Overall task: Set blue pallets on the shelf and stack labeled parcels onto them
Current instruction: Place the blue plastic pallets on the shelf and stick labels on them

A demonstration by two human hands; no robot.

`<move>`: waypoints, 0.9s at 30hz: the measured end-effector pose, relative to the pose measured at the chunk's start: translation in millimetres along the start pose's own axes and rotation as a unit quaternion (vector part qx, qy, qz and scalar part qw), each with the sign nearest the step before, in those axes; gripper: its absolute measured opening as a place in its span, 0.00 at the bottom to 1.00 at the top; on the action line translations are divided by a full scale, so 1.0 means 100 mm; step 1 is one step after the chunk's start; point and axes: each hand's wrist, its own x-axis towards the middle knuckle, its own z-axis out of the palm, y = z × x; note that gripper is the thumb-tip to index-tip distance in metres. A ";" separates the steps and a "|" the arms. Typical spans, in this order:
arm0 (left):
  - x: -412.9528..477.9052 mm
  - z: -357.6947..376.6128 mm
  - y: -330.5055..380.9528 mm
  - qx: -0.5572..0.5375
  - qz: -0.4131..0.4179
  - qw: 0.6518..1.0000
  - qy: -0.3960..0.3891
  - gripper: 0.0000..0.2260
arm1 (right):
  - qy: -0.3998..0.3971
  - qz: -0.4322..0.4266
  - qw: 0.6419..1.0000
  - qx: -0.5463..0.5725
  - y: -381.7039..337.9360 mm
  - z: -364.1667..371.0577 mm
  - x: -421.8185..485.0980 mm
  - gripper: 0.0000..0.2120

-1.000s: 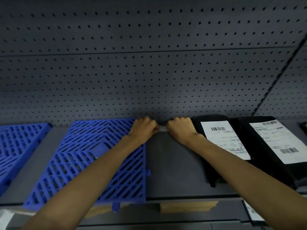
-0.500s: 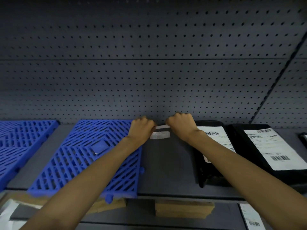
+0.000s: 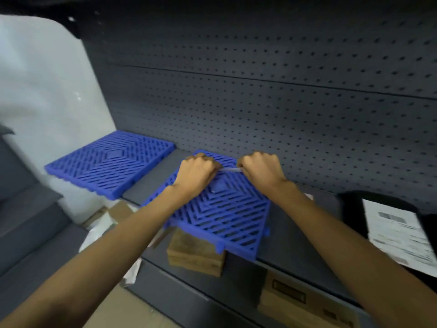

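1. Done so far, as I judge it: two blue pallets lie flat on the shelf (image 3: pixel 283 240). The far pallet (image 3: pixel 111 162) sits at the left end. The near pallet (image 3: pixel 227 216) sits in the middle, directly under my hands, with a strip of bare shelf between the two.
2. One labelled parcel (image 3: pixel 350 200), black with a white label (image 3: pixel 399 235), lies at the right, well apart from the near pallet. I cannot tell whether a pallet lies under it.
3. Left to do: neither blue pallet carries a parcel yet, so the stacking has barely begun.
4. My left hand (image 3: pixel 197 170) and right hand (image 3: pixel 259 170) are both curled into fists near the back of the near pallet. They pinch the two ends of a thin pale strip (image 3: pixel 230 169) stretched between them. I cannot tell what the strip is.
5. The strip's long axis runs left to right, roughly along the pegboard back panel (image 3: pixel 260 102).
6. The near pallet looks about square, so I read no clear long axis. It sits skewed, one corner pointing at the back panel and its front edge overhanging the shelf lip above a wooden block (image 3: pixel 194 254). I judge it needs squaring up before it takes any load.
7. The far pallet lies flat near the back panel.
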 end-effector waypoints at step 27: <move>-1.84 0.01 -3.95 0.025 -0.109 0.992 -0.061 0.12 | 0.049 -0.052 0.996 0.051 -3.97 -0.31 1.62 0.10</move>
